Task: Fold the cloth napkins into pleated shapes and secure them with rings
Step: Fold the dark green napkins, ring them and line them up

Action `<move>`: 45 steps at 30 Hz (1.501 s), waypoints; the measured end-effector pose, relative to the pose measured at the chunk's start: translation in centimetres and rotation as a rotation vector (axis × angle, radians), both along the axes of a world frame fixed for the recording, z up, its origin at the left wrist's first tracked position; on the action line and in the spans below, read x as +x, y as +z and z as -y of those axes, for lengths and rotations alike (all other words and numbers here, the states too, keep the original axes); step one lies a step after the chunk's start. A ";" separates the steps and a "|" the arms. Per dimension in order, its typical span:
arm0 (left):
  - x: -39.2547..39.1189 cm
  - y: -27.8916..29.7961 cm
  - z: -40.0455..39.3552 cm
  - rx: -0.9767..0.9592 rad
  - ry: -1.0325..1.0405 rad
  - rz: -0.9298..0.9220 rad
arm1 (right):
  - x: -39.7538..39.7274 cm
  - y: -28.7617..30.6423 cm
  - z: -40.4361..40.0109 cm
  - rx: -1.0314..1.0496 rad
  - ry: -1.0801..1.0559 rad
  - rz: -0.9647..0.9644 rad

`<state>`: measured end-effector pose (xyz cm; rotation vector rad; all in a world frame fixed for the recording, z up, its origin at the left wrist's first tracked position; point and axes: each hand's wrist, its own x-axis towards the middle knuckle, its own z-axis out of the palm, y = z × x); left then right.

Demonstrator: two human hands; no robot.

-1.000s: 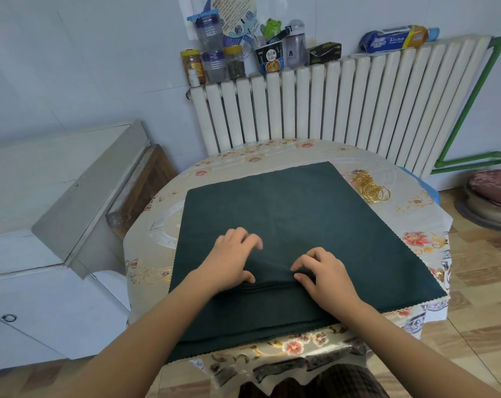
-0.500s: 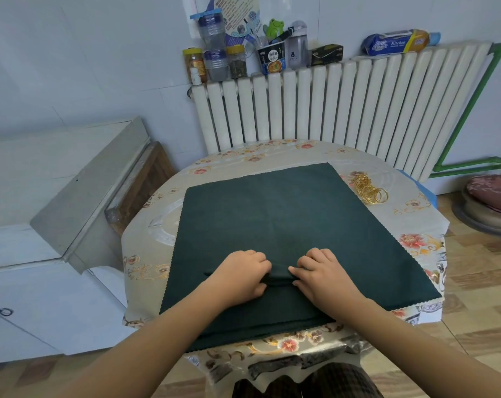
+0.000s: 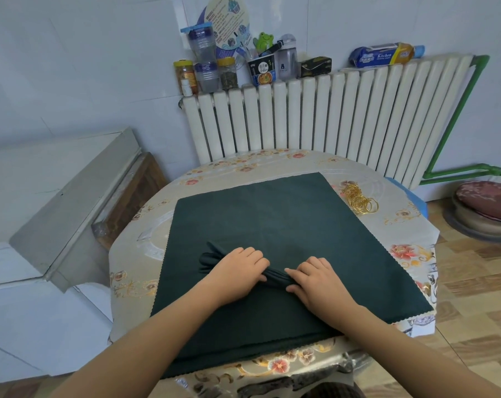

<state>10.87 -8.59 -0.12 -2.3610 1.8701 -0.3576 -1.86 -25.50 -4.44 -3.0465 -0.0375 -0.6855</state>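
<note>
Head view: a dark green cloth napkin (image 3: 286, 225) lies spread over most of a round worktop (image 3: 145, 248) covered with a floral plastic sheet. Near the middle of the napkin, toward the person, a bundle of narrow pleats (image 3: 214, 255) is gathered into a ridge running left to right.

The left hand (image 3: 237, 268) lies on the pleats with its fingers curled over the ridge, its grip closed around the gathered cloth; the left end of the pleats fans out beyond the knuckles. The right hand (image 3: 315, 275) sits just beside it, its grip pinching the same ridge between fingers and thumb. The two hands are close together but apart, with a short stretch of folded cloth showing between them.

A pile of gold rings (image 3: 358, 198) rests on the worktop just past the napkin's far right corner. Behind the worktop stands a white radiator (image 3: 329, 116) with jars and packets on top.
</note>
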 end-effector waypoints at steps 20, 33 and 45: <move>5.8 3.1 14.0 -0.280 0.386 -0.312 | 5.3 2.3 15.0 0.634 -0.778 0.145; 9.0 2.2 18.0 -0.309 0.376 -0.337 | 8.3 1.0 20.6 0.681 -0.885 -0.037; 6.7 3.8 15.6 -0.286 0.396 -0.401 | 3.3 3.6 17.0 0.925 -0.676 0.162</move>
